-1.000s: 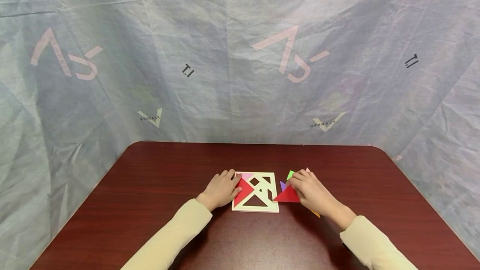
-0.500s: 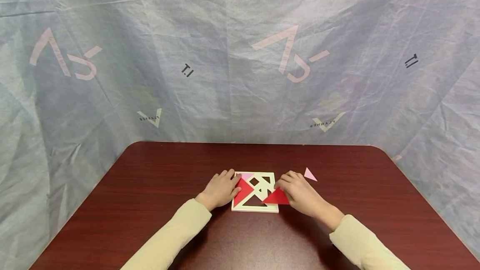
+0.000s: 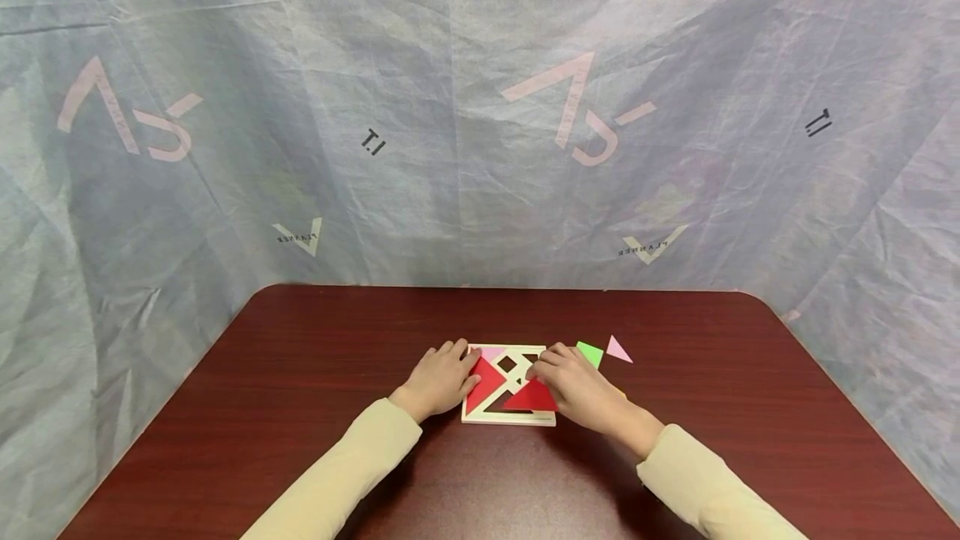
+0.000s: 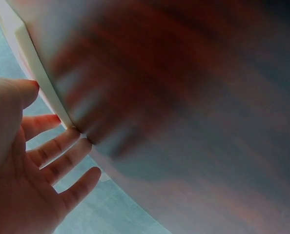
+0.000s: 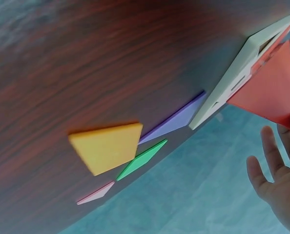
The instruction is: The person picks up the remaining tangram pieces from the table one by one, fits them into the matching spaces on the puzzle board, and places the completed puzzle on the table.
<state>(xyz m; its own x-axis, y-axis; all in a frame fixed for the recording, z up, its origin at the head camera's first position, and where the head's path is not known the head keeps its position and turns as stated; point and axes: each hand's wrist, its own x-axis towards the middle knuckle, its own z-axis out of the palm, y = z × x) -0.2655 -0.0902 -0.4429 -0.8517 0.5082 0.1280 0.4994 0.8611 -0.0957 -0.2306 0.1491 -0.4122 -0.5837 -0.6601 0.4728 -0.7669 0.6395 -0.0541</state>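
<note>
Behind the dark counter (image 3: 300, 373) hangs a wrinkled sheet printed "PLANNER", while the left hand (image 3: 442, 377) rests flat-fingered on the puzzle frame (image 3: 474, 417) and the right hand (image 3: 577, 390) pinches a red triangle (image 3: 528, 397) over that frame.

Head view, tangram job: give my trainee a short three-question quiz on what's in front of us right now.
1. True or false: the right hand holds a red triangle over the white puzzle frame.
2. Which loose piece lies farthest right on the table? A) green piece B) pink triangle C) blue circle
3. Fill in: the left hand rests at the frame's ____ edge.

Key: 1 true. 2 B, the pink triangle, just past the green piece. 3 left.
</note>
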